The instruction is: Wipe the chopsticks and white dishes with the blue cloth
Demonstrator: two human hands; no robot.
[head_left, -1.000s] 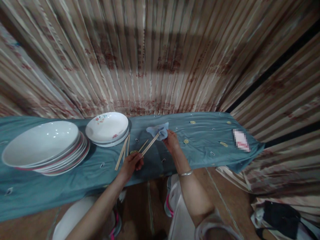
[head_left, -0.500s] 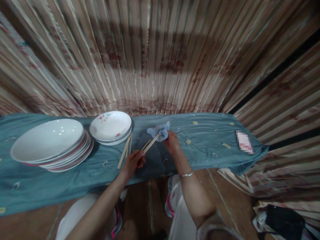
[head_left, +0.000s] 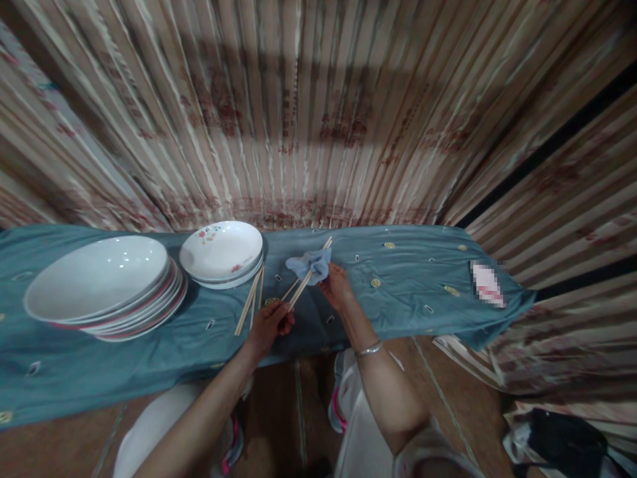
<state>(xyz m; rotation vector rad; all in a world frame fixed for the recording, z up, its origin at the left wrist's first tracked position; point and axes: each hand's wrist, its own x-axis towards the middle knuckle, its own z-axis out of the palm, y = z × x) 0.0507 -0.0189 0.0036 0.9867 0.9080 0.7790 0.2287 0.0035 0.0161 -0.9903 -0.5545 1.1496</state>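
My left hand (head_left: 271, 325) is closed around the near ends of a few wooden chopsticks (head_left: 299, 291), which slant up to the right above the table. A light blue cloth (head_left: 309, 265) wraps over their upper part, and the far tips poke out beyond it. My right hand (head_left: 336, 285) grips the cloth at its right side, fingers pressed round it and the chopsticks. Several loose chopsticks (head_left: 247, 305) lie on the tablecloth just left of my left hand, beside a stack of small flowered plates (head_left: 221, 252).
A stack of large white bowls and plates (head_left: 99, 279) stands at the left. The blue-green tablecloth (head_left: 408, 292) covers the long table. A pink and white packet (head_left: 486, 284), blurred out, lies near the right end. Pleated curtains (head_left: 308, 119) hang behind; a black bag (head_left: 567, 438) rests at lower right.
My right hand and the cloth have slid slightly left and down along the chopsticks, so more of the far tips shows. My left hand has shifted slightly right.
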